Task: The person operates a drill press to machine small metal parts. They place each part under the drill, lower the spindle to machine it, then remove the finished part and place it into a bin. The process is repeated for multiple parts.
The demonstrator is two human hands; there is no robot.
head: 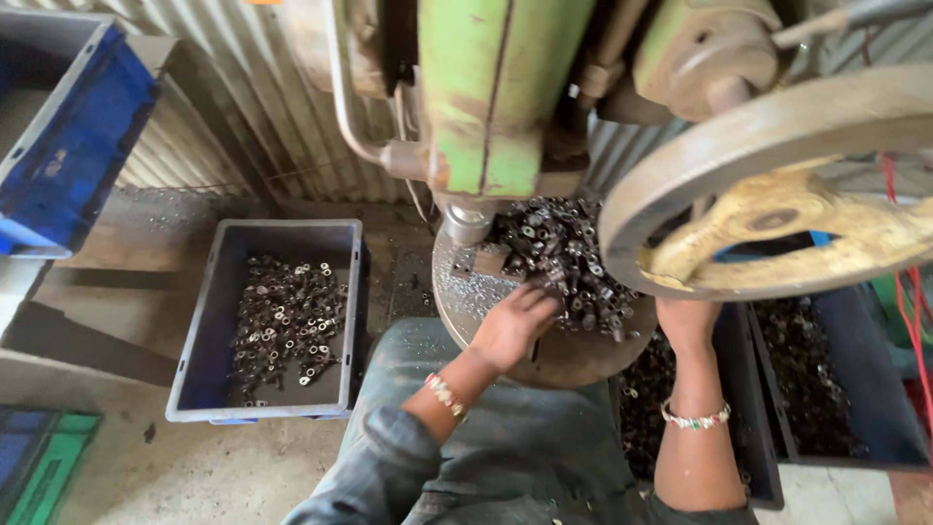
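A green press machine [491, 92] stands over a round metal table [466, 297]. A heap of small dark metal ring parts [564, 258] lies on that table. My left hand [513, 326] reaches onto the near edge of the heap, fingers curled over a few parts. My right hand [686, 319] rests at the table's right edge, its fingers hidden under the large flywheel [777, 180]. Both wrists wear beaded bracelets.
A grey-blue crate [209, 340] on the floor at left holds several shiny ring parts. A dark bin [855, 389] at right is full of dark parts. A blue crate [73, 136] sits upper left, against a corrugated metal wall.
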